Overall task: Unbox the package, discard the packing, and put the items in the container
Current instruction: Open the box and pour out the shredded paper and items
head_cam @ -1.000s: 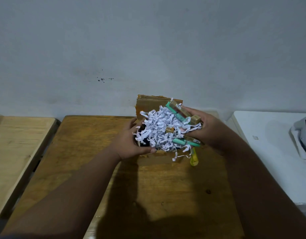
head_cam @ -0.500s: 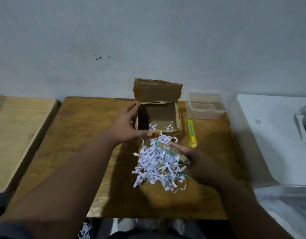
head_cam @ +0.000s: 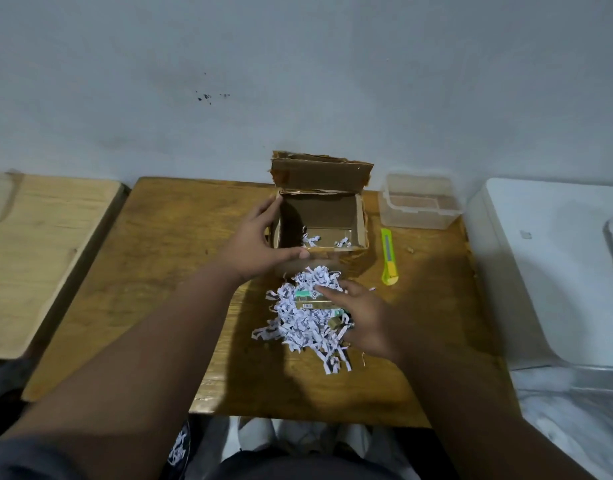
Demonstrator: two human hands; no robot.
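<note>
1. We see a brown wooden worktop [head_cam: 152,271] filling the middle of the frame, with a pale wall behind it across the upper half.
2. A cardboard box [head_cam: 320,216] stands open at upper centre of the worktop, its lid flap upright at the back. Only a few scraps of paper lie on its floor.
3. Our left hand [head_cam: 256,247] grips the box's left wall and near edge, fingers along the outer side and the thumb laid across the front rim.
4. Just below the box, at frame centre, a heap of white shredded paper [head_cam: 305,323] lies on the worktop, apart from the box.
5. Small gold-and-green packets [head_cam: 312,301] lie in the heap, partly buried; we cannot tell how many.
6. Our right hand [head_cam: 364,317] rests on the right side of the heap, fingers loosely curled over the paper and touching the packets. Whether it actually clasps one we cannot tell.
7. A clear plastic container [head_cam: 419,202] sits right of the box at the worktop's back edge, near the wall.
8. A yellow-green utility knife [head_cam: 388,256] lies lengthwise between the box and the worktop's right edge, below the container.
9. A white surface [head_cam: 557,265] fills the right of the frame, and a lighter wooden surface [head_cam: 38,254] lies at the left.
</note>
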